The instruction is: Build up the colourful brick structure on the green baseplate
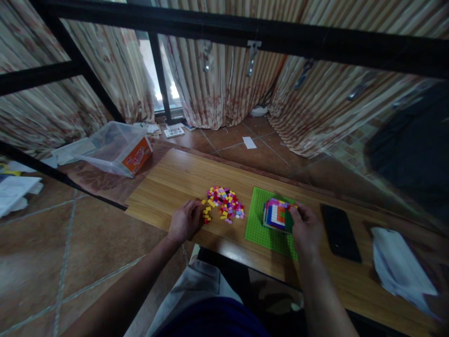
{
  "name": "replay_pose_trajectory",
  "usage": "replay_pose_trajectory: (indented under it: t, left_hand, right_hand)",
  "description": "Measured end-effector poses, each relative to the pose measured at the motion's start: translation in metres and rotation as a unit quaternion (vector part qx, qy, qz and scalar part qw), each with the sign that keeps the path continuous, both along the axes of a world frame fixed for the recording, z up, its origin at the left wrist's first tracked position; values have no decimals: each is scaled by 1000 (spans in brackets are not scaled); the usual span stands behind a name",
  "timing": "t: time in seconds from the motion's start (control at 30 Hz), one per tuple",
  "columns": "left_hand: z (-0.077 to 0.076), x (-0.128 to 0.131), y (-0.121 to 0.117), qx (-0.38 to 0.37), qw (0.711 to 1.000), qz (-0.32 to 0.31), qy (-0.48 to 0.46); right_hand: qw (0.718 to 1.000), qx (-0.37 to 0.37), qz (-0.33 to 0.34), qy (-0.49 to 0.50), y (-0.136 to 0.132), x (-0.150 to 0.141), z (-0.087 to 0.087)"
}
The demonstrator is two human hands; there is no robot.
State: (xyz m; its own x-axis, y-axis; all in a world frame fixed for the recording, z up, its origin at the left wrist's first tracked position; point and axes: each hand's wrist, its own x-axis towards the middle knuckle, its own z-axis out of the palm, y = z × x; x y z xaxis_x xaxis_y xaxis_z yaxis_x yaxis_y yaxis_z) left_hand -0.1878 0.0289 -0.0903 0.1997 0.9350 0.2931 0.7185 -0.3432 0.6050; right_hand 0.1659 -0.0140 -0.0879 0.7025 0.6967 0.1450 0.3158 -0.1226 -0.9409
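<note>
A hollow-looking block of coloured toy bricks, with white, orange, blue, green and pink rows, stands on a green baseplate. My right hand is at its far right corner, thumb and fingers pinched on a small yellow brick at the top edge. Left of the plate lies a loose pile of small bricks in yellow, pink, red, purple and white. My left hand rests at the pile's left edge with its fingers drawn together beside some yellow bricks. What those fingers hold, if anything, is hidden.
A black phone and a white plastic packet lie on the wooden tabletop to the right. A clear plastic bin with an orange label stands beyond its left end. Black metal bars cross above.
</note>
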Motion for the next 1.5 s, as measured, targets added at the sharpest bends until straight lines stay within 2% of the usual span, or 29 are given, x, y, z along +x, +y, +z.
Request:
replay_pose_trajectory:
  t: [0.23,0.5,0.67,0.83,0.93,1.0,1.1,1.17,1.23,1.33,1.5]
  left_hand:
    - [1,0,-1,0,1000,3,4]
    - [4,1,0,0,1000,1,0]
    - [5,1,0,2,1000,-2,6]
    - [2,0,1,2,1000,-2,8]
    - [2,0,1,-1,1000,2,8]
    - [3,1,0,-3,1000,1,6]
    - [4,2,-1,-6,1000,0,0]
    - [4,2,-1,-10,1000,-3,-5]
    - [4,2,-2,-14,1000,-6,-9]
    - [3,1,-2,-16,1000,-6,-7]
    - [2,1,-1,-17,1000,-6,-7]
  right_hand:
    - [1000,-13,-15,-12,1,-3,7]
    - [1000,-16,-17,-14,3,-4,4]
    - [999,-4,-15,37,1,-5,6]
    - [996,40,-61,54,-7,-5,20]
    - [996,57,-73,-16,-14,-14,36]
    - [994,71,-45,-72,-20,-29,46]
    - [988,70,59,-128,-29,-65,51]
    - [972,41,168,-159,-33,-91,46]
    - [953,9,239,-188,-36,-114,37]
    - [931,-31,282,-232,-34,-135,20]
    - [907,-71,285,-303,-22,-149,5]
